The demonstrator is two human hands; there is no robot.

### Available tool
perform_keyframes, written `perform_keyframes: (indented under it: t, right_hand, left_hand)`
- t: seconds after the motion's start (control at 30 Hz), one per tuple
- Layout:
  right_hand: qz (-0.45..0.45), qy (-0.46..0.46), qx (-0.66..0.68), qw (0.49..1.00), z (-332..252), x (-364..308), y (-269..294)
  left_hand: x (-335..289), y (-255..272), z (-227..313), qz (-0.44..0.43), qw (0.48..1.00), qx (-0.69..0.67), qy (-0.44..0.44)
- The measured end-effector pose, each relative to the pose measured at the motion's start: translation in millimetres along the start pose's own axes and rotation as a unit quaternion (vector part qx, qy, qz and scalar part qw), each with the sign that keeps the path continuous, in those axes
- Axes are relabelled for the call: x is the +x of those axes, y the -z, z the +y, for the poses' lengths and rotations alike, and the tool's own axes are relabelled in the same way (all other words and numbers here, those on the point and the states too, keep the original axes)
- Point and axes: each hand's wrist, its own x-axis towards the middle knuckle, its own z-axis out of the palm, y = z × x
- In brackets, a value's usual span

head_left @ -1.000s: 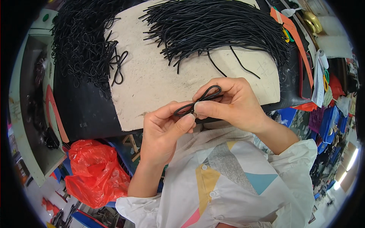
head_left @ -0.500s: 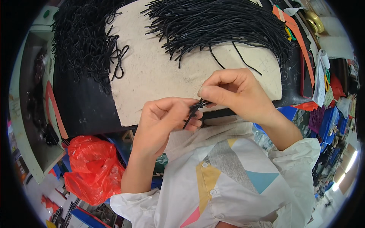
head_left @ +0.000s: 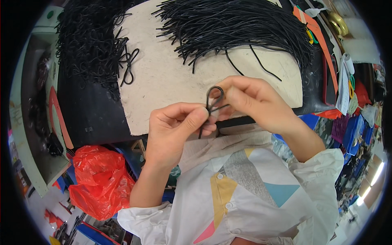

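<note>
A thin black cord [head_left: 215, 93] is bent into an upright loop with a crossing at its base, in front of my body at the near edge of the pale board [head_left: 163, 90]. My left hand [head_left: 179, 124] pinches the crossing between thumb and fingers; one cord end hangs below it. My right hand [head_left: 253, 100] is closed at the loop's right side, thumb and forefinger against the cord, its lower fingers slightly blurred. Another cord end points toward that hand. A finished-looking looped cord knot [head_left: 129, 66] lies on the board's left edge.
Straight black cords [head_left: 237, 30] lie in a thick bundle across the board's far side. Looped black cords [head_left: 90, 45] are heaped at the far left. A red plastic bag [head_left: 100, 179] sits at lower left. Orange strips [head_left: 316, 30] and scissors [head_left: 311, 36] lie at the right edge.
A round loop now stands up above the pinched crossing. My right hand's fingers have shifted to the loop's side, while my left hand keeps its pinch.
</note>
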Motion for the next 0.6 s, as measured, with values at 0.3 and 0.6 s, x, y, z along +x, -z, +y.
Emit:
perform_keyframes:
  t: [0.3,0.6]
  right_hand:
    - [0.017,0.141,-0.299,0.943,1,-9,2]
    - [0.216,0.413,-0.61,0.64,-23,50,60]
  left_hand:
    - [-3,-11,7,0.026,0.994,0.099,0.047]
    - [28,44,59,0.263,0.738,0.503,-0.365]
